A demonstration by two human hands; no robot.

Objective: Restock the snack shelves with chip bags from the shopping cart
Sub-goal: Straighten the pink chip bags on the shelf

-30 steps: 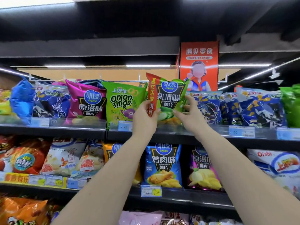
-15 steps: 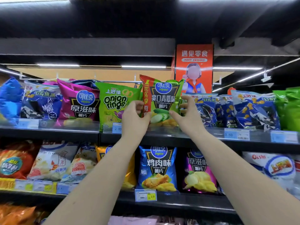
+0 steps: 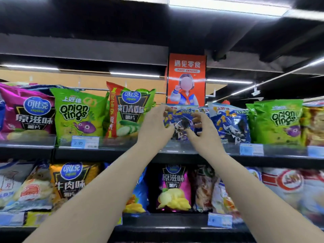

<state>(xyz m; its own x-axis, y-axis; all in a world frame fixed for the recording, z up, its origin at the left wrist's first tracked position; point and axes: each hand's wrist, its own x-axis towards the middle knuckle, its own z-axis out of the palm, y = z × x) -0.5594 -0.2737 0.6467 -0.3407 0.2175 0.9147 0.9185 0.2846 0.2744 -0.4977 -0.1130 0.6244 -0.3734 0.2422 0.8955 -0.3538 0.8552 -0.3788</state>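
On the upper shelf: a blue chip bag (image 3: 182, 118) stands upright between the cucumber bag (image 3: 130, 111) on its left and a second blue bag (image 3: 229, 123) on its right; its foot sits behind the clear front rail of the upper shelf (image 3: 175, 156); its foil is crumpled across the middle.
Left hand (image 3: 155, 128): back turned to the camera; fingers curled round the blue chip bag's left edge near the top, gripping it; the hand overlaps the cucumber bag's right side.
Right hand (image 3: 204, 133): fingers bent like a claw over the front right of the blue chip bag; thumb pressed to the foil below them; together they pinch the bag; the picture is blurred here, so how firm the hold is cannot be told.
Arms: both bare forearms reach up from the bottom corners and cross in front of the lower shelf (image 3: 166, 224).
Row to the left: the left onion rings bag (image 3: 77, 113) just beside the cucumber bag; a magenta bag (image 3: 29, 111) beyond it; a price tag (image 3: 85, 142) reading 2.90 on the rail under the left onion rings bag.
Row to the right: the right onion rings bag (image 3: 278, 120) just past the second blue bag.
Above: an orange sign (image 3: 186, 67) with a cartoon figure rises behind the blue chip bag.
Below: a yellow bag (image 3: 73, 181) and a purple bag (image 3: 173, 188) stand upright on the lower shelf, fronts outward.
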